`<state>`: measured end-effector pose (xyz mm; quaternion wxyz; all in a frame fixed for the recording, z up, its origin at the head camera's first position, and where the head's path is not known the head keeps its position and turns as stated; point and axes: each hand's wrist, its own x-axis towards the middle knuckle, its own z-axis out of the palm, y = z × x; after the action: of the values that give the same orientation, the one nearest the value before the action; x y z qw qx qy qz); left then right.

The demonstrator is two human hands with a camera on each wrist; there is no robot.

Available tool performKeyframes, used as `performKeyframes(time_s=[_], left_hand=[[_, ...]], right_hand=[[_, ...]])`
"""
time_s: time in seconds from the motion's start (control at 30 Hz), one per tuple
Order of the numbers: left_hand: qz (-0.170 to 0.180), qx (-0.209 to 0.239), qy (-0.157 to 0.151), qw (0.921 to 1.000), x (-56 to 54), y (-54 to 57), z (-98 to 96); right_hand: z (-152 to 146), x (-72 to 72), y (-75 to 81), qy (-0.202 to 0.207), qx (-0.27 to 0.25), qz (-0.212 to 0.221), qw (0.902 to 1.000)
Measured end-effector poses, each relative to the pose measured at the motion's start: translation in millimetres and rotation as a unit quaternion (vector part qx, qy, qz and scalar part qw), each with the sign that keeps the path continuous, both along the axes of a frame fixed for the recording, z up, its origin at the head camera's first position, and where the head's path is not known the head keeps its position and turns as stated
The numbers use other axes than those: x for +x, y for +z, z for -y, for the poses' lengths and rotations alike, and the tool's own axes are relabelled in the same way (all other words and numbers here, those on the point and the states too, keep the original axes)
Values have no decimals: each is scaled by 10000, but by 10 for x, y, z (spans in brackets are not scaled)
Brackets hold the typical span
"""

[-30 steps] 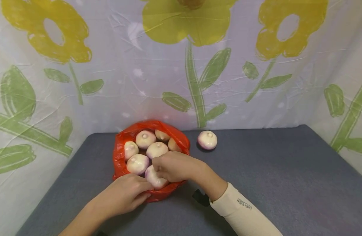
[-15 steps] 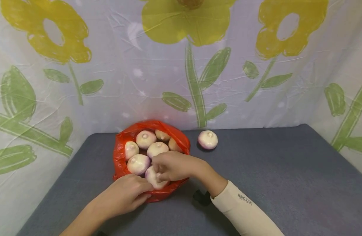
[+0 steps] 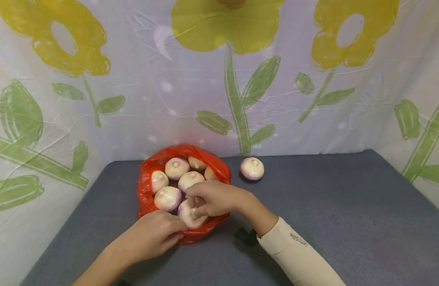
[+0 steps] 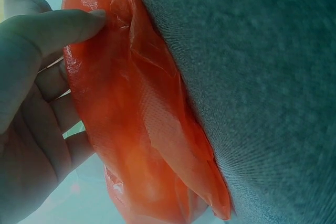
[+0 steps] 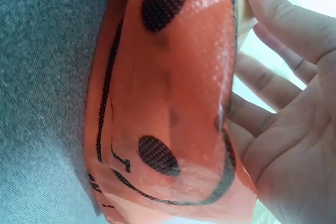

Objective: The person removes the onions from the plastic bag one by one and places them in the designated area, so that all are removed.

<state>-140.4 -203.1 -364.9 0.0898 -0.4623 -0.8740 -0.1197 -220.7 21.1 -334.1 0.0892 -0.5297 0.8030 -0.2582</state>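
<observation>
Flowered cloth [image 3: 151,99] (yellow blooms [image 3: 255,33]) makes this tabletop [image 3: 319,206] a booth.

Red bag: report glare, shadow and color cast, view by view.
Head view: soft shadow on the table below the right sleeve; left wrist view: blue-green cast, small glints on the red bag; right wrist view: background behind the right hand washed out nearly white, pale glare streaks on the bag.

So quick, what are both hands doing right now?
Left hand: closed, holding the red bag.
Right hand: open, over the nearest whitish bulb.
</observation>
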Motion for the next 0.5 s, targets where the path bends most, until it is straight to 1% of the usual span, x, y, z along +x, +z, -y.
performKeyframes(time_s=[0.2, 0.37, 0.5], left_hand=[[40, -16, 100, 9999, 20, 11, -18], [26, -6, 75, 10000, 21, 14, -16], [2, -34, 132, 9999, 21, 12, -17]], right_hand=[[-30, -21, 11, 57, -95, 143, 9998], [-45, -37, 18, 94, -190, 239, 9995], [-69, -36, 47, 113, -274, 202, 9994]])
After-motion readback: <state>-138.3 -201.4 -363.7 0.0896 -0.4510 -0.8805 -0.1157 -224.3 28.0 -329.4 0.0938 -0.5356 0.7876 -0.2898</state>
